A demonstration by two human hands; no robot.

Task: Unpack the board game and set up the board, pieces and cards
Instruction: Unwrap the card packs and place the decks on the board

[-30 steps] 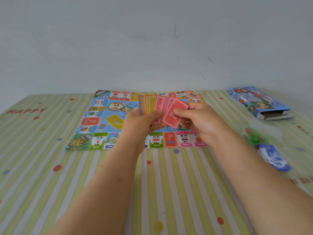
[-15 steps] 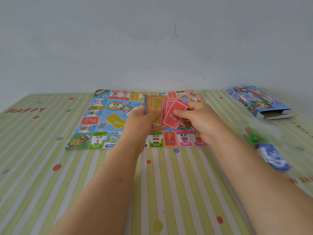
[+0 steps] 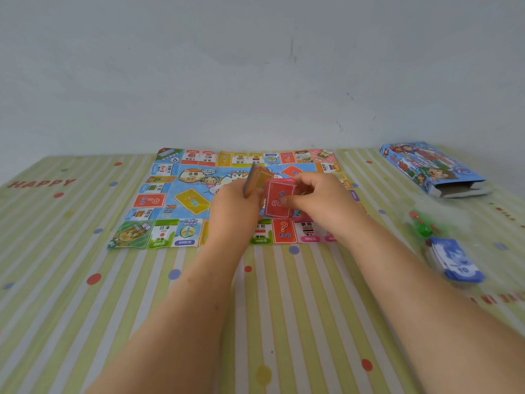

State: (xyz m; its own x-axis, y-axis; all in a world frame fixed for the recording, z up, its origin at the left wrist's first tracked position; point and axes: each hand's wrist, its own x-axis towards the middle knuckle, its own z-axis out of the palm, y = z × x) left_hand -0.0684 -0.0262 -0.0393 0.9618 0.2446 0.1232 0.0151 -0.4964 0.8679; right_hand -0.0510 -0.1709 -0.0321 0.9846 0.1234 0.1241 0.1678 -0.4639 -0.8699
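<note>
Red card stack pinched upright by right hand, long axis vertical, above board. Orange card stack gripped by left hand, just beside. Yellow slot left of left hand, red slot just beyond right hand (likely destinations). Striped bench left open nearside; box and blue notes kept well right.

The game board is seen to be thin creased paper, the red cards and orange cards smooth card, the game box shiny printed cardboard, the tablecloth smooth, and the wall painted matt and a little scuffed.
</note>
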